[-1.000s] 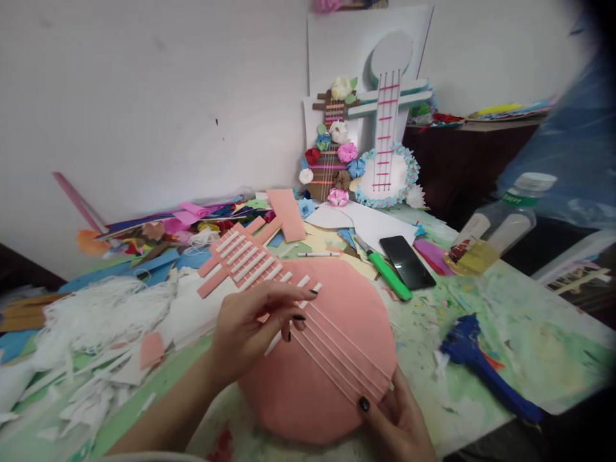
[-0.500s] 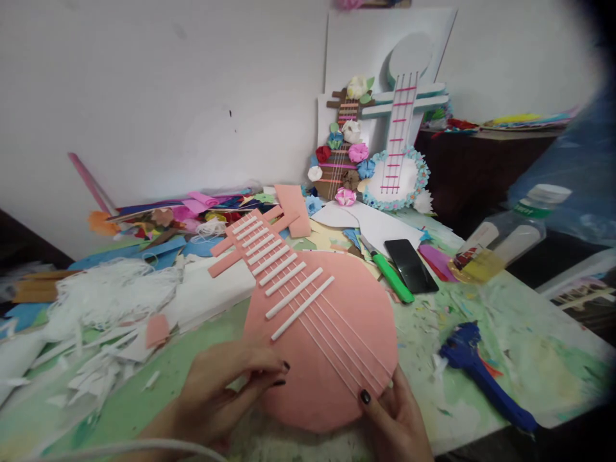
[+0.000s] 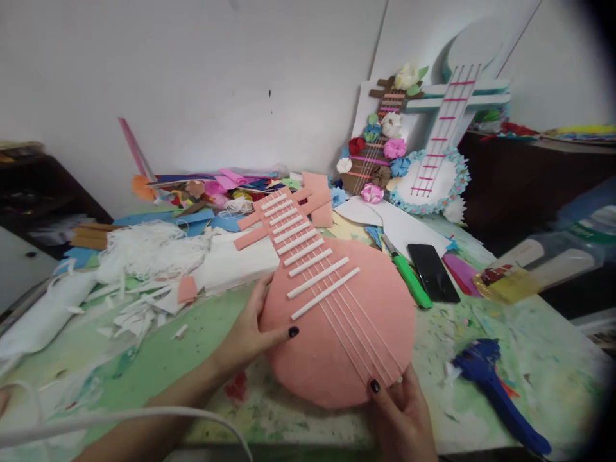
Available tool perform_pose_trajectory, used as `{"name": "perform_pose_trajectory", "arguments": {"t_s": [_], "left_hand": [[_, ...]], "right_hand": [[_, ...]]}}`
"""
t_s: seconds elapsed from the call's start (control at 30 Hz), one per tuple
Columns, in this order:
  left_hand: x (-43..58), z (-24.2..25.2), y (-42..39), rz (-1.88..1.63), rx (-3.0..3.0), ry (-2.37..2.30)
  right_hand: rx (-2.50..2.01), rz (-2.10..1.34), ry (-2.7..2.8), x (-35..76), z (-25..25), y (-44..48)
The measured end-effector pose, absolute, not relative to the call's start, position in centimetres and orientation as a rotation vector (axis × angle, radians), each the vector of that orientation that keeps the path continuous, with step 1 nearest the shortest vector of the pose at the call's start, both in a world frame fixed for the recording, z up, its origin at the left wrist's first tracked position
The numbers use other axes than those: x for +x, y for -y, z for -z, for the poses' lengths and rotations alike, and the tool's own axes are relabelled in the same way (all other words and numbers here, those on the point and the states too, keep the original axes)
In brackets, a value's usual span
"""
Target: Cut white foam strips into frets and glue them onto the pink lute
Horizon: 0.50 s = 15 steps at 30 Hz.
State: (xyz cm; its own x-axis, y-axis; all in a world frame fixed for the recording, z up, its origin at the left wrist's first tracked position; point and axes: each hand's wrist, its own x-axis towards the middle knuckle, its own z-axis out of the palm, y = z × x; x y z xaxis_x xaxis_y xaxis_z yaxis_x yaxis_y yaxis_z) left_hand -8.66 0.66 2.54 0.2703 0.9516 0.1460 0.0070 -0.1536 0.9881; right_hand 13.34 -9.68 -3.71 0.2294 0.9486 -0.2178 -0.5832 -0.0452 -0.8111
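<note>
A pink paper model of a stringed instrument (image 3: pixel 312 359) is held tilted above the table, its neck pointing to the upper left. White rolled strips cross its neck and upper body, and thin white strings run down to its lower right edge. My left hand (image 3: pixel 253 327) grips the body's left edge, thumb on the front and fingers behind. At the lower right edge my right hand (image 3: pixel 402 407) pinches the rim near the string ends, with its thumb on the front. The fingers behind the model are partly hidden.
A blue glue gun (image 3: pixel 500 391) lies at right. Behind it are a green utility knife (image 3: pixel 411 279), a black phone (image 3: pixel 433 273) and a plastic bottle (image 3: pixel 543 260). White string (image 3: pixel 149 250) and paper scraps lie left. Two decorated instrument models lean at the back. A white cable (image 3: pixel 144 414) crosses the front.
My left hand has moved from above the front of the body to its left edge and now grips it. The view has turned left, so things appear further right.
</note>
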Motion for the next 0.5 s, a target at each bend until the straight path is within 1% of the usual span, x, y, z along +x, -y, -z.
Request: {"name": "perform_pose_trajectory", "arguments": {"t_s": [0.23,0.37,0.43,0.5], "left_hand": [[-8.5,-1.5,-1.3,-1.167,1.511,-1.165],[-9.5,-1.5,-2.1,-1.180,1.540,-1.184],[-10.3,-1.7,-2.6,-1.174,1.573,-1.185],[-11.0,-1.8,-3.0,-1.151,1.623,-1.191]], "right_hand": [[-1.088,-1.283,0.604,12.9,4.1,9.5],[-1.219,-1.367,0.751,13.6,3.6,9.1],[-1.318,-1.454,0.930,15.1,2.8,8.8],[-1.469,-1.517,1.233,17.3,1.4,8.4]]}}
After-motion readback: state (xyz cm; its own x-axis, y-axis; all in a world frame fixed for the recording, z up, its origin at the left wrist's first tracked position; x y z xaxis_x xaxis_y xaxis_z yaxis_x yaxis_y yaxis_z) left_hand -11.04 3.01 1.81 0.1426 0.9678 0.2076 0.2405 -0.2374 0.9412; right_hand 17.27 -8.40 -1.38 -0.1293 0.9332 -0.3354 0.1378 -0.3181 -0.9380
